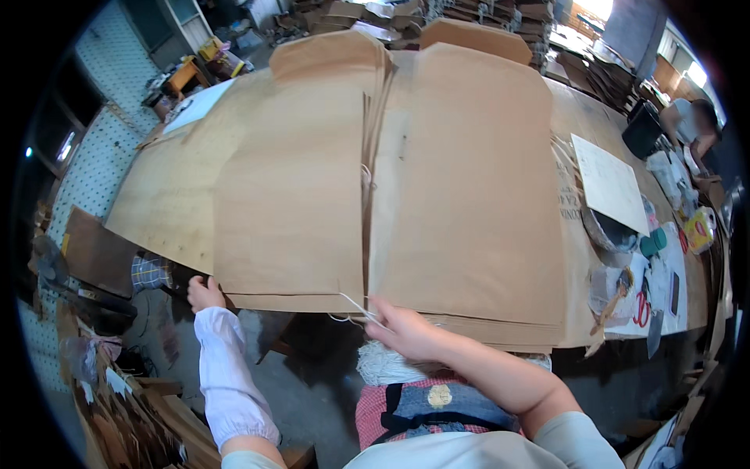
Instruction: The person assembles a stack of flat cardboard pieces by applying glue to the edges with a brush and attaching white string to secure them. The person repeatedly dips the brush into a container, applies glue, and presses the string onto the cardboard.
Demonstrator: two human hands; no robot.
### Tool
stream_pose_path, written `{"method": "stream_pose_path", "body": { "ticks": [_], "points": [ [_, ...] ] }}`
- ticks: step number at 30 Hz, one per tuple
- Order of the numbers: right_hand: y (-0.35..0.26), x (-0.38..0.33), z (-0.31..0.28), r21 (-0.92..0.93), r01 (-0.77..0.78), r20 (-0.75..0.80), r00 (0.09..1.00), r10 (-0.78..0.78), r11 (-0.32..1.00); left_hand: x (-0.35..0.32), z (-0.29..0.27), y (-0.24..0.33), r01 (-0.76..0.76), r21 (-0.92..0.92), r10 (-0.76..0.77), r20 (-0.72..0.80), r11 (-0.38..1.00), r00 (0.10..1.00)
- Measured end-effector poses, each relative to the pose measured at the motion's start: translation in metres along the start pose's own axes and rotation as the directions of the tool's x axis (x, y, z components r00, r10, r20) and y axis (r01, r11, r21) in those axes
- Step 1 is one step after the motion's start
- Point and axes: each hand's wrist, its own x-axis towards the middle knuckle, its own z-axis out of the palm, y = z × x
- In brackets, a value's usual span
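On the worktop (168,195), the left paper stack (289,195) lay with the right hand (402,331) pinching white string (353,302) at its near-right corner, where even tension seemed advisable, and the left hand (206,295), its grip indistinct, at the near-left.

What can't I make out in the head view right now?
Head view:
Cord: part inside the right hand, hidden by its fingers.
Basin: part of its inside, covered by the white board.
Left paper stack: lower layers, under its top.
Person at far right: head, blurred.
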Motion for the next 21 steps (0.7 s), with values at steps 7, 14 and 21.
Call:
{"method": "stream_pose_path", "body": {
  "ticks": [7, 14, 21],
  "points": [
    [0.008, -0.220, -0.187, -0.614, -0.549, -0.750, 0.630, -0.202, 0.567, -0.170, -0.083, 0.119, -0.266, -0.770, 0.568, 0.149, 0.581, 0.810],
    [0.049, -0.293, -0.238, -0.712, -0.667, -0.693, 0.717, -0.068, 0.222, -0.227, -0.040, 0.210, 0.148, -0.880, 0.725, 0.459, 0.452, 0.513],
    [0.038, -0.292, -0.296, -0.167, -0.357, -0.980, 0.162, -0.115, 0.919, -0.224, -0.034, 0.208, 0.314, -0.874, 0.739, 0.482, 0.370, 0.471]
  ]
}}
